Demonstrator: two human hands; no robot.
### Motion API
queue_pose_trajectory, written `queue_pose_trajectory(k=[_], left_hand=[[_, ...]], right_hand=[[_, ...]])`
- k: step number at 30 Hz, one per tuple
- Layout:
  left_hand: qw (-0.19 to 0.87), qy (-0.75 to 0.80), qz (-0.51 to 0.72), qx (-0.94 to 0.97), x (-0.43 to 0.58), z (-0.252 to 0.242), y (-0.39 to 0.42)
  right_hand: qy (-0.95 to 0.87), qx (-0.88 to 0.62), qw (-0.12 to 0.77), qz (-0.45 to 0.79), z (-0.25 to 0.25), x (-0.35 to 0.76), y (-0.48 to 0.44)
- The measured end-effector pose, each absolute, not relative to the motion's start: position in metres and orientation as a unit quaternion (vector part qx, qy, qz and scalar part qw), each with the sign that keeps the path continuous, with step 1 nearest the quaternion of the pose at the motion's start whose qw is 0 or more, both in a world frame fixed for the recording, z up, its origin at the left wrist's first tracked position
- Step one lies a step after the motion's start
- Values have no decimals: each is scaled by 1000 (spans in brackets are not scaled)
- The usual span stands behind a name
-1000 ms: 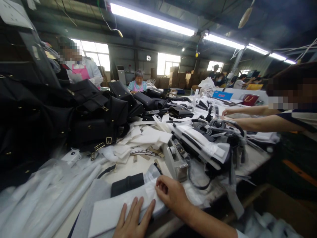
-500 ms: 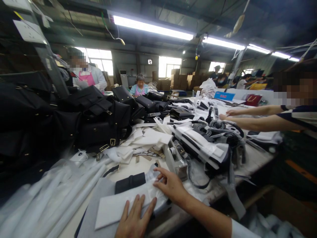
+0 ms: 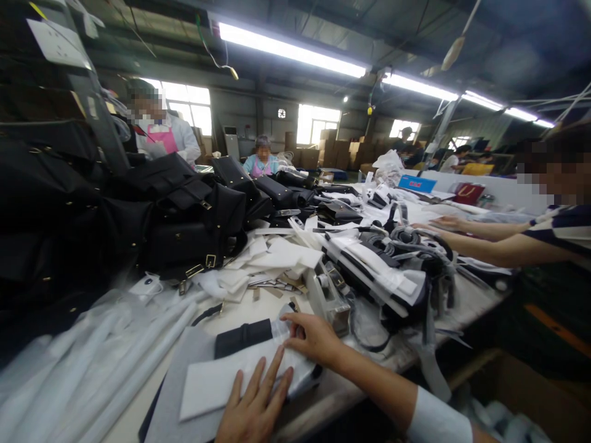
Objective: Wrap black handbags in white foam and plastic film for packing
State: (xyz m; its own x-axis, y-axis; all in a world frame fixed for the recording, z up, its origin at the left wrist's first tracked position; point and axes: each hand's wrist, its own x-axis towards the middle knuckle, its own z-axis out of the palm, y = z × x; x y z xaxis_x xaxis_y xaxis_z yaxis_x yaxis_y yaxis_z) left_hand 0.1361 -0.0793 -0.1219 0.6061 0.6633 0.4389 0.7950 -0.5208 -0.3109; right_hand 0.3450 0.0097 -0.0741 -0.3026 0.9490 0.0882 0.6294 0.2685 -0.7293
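Note:
My left hand [image 3: 258, 403] lies flat with its fingers spread, pressing on a white padding sheet [image 3: 205, 387]. Beyond the sheet sits a folded black leather-like piece with a band across it [image 3: 244, 338]. Clear plastic wrap [image 3: 279, 330] covers its right end. Over that end my right hand [image 3: 314, 337] curls, thumb and forefinger pinched at the wrap; the exact contact is partly hidden by the fingers. Thin greyish sheeting [image 3: 168, 381] spreads underneath, with a dark edge showing at its left.
Black bags [image 3: 184, 234] are piled at the left, behind long plastic-wrapped rolls [image 3: 124, 363]. White sheets [image 3: 281, 258], a tape dispenser [image 3: 327, 304] and a padded bag with straps [image 3: 378, 271] lie ahead. At right, a co-worker's arms [image 3: 489, 240] reach over the table above a carton [image 3: 521, 394].
My right hand has shifted slightly left along the wrap, while my left hand stays spread on the sheet. The co-worker's arms at right have moved a little lower.

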Motion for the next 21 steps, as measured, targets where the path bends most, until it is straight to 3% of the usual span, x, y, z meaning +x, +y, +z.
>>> queue_pose_trajectory(k=[9,21], left_hand=[[307,-391,-122,-859,134,-126,-78],[240,-430,-92,-866,142,-113,-83]], right_hand=[[-779,-486,258,300,-73,344,15],[-764,-515,284,264,-87,339,20]])
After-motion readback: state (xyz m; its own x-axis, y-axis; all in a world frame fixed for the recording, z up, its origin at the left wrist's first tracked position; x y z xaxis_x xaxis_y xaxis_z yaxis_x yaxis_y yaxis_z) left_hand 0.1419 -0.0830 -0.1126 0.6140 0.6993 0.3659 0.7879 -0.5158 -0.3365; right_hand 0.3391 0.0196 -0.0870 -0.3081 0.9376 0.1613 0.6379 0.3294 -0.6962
